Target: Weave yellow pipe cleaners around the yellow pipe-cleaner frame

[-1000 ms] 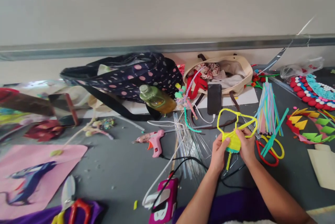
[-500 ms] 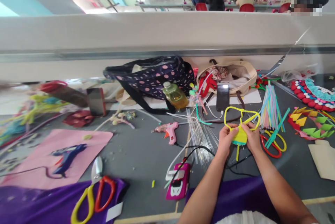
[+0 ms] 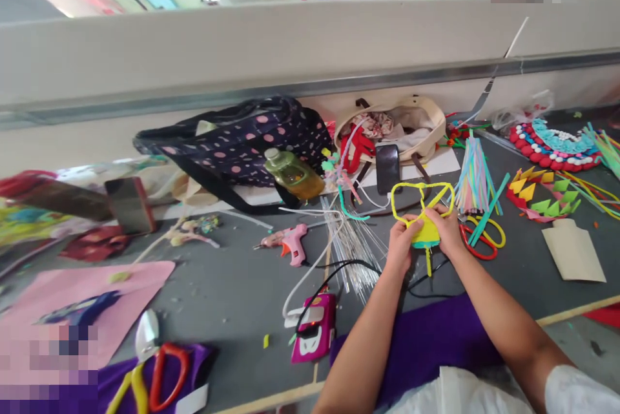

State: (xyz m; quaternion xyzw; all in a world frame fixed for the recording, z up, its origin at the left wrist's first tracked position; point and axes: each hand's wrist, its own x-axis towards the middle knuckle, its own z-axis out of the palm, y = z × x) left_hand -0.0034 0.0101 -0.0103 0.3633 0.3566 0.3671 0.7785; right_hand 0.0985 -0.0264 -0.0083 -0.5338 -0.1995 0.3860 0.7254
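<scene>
A yellow pipe-cleaner figure (image 3: 427,230) is held between my two hands above the table. Two wide bent loops form its top, and below them is a solid yellow part with a teal lower edge and a short yellow stem. My left hand (image 3: 403,243) pinches its left side, thumb on the front. On the right side, my right hand (image 3: 448,230) grips it near the base of the loops. Close to my right hand lie red-and-yellow scissors (image 3: 495,233) with teal pipe cleaners (image 3: 489,210) across them. Clear thin sticks (image 3: 353,252) lie left of my left hand.
Behind stand a dotted bag (image 3: 232,143), a bottle (image 3: 293,175), a phone (image 3: 387,170) and a cream bag (image 3: 426,123). Leftward are a pink glue gun (image 3: 294,245), a magenta power strip (image 3: 320,330) with cords, and large scissors (image 3: 170,375). Pastel pipe cleaners (image 3: 472,172) stand at right.
The view has turned to the right and tilted, so most table objects appear farther left. Both hands keep hold of the yellow figure, with little change in their grip.
</scene>
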